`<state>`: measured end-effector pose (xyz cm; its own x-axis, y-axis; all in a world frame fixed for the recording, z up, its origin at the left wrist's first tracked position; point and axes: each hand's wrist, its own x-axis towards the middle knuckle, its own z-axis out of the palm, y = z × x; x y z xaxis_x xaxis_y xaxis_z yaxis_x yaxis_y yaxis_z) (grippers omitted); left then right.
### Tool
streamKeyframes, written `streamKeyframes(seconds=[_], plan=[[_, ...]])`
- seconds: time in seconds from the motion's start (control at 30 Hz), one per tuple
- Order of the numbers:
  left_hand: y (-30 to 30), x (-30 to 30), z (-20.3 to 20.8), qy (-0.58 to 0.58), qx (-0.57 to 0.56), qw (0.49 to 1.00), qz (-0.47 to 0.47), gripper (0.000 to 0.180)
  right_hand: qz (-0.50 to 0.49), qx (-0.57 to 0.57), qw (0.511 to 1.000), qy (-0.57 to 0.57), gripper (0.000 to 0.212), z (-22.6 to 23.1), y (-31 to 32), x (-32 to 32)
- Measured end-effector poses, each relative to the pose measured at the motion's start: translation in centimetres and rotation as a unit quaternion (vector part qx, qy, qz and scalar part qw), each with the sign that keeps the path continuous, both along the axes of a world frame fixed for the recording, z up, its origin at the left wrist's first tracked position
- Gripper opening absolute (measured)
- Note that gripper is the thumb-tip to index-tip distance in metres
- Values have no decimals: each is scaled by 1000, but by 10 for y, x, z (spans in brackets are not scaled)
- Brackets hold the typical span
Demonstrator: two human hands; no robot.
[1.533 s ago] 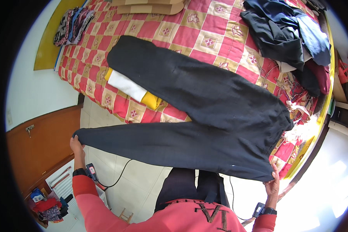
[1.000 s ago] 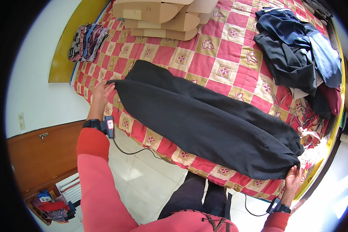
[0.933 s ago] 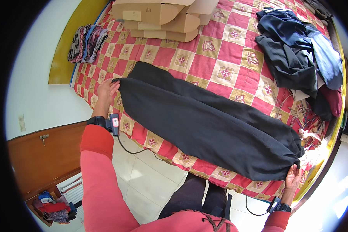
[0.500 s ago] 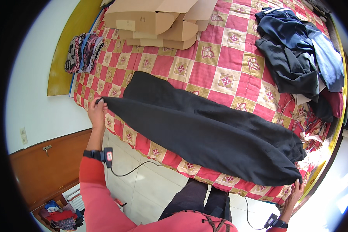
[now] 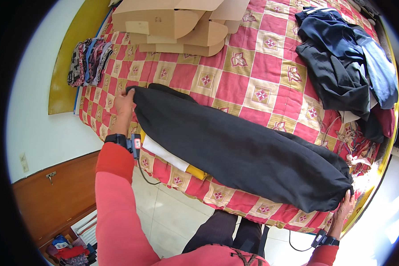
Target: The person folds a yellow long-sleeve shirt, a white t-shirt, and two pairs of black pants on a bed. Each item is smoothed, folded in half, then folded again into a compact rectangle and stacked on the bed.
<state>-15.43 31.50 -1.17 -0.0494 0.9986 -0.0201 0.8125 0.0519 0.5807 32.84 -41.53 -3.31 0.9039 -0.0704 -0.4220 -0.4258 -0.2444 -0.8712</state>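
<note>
1. The black trousers point(image 5: 244, 150) lie folded leg on leg across the red and gold checked quilt point(image 5: 252, 57), running from the middle left of the frame down to the lower right; the hem end sits at the left, the waist end at the right near the bed's edge.
2. The left hand point(image 5: 124, 103), at middle left, pinches the hem end between fingers and thumb; the arm wears a red sleeve point(image 5: 115, 199) and a black wrist device point(image 5: 127, 142) with a cable.
3. The right hand point(image 5: 345, 205), at lower right, is curled on the waist end where the cloth hangs at the edge of the bed; whether it grips or only presses I cannot tell for certain, though the fingers look closed on the fabric.
4. A folded white and yellow cloth point(image 5: 170, 158) peeks out beneath the trousers' lower edge, left of centre.
5. Elsewhere: flattened cardboard boxes point(image 5: 177, 22) at the top; a stack of patterned folded clothes point(image 5: 86, 60) at upper left; a heap of dark garments point(image 5: 341, 53) at upper right.
6. Judging from this, the step in hand is laying the trousers flat with legs aligned; the next move probably calls for smoothing the cloth and bringing one end over to the other, keeping the edges matched.
</note>
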Motion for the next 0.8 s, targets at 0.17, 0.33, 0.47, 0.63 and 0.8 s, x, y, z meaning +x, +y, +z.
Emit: streamKeyframes(seconds=[0.17, 0.33, 0.47, 0.63, 0.8], plan=[[-21, -8, -48, 62, 24, 997, -39, 50, 49, -104, 993, -29, 44, -17, 10, -17], [-25, -33, -60, 45, -44, 994, -86, 50, 102, -229, 967, -56, 46, -17, 6, -25], [-35, -35, -48, 279, -68, 954, -82, 47, 190, -288, 936, -62, 46, -33, 3, -17], [-38, -43, -37, 227, -27, 972, -62, 36, 245, -263, 933, -19, 57, -45, 0, -2], [-13, -63, -36, 129, 49, 988, -76, 24, 253, -293, 922, -27, 47, -49, 1, 4]])
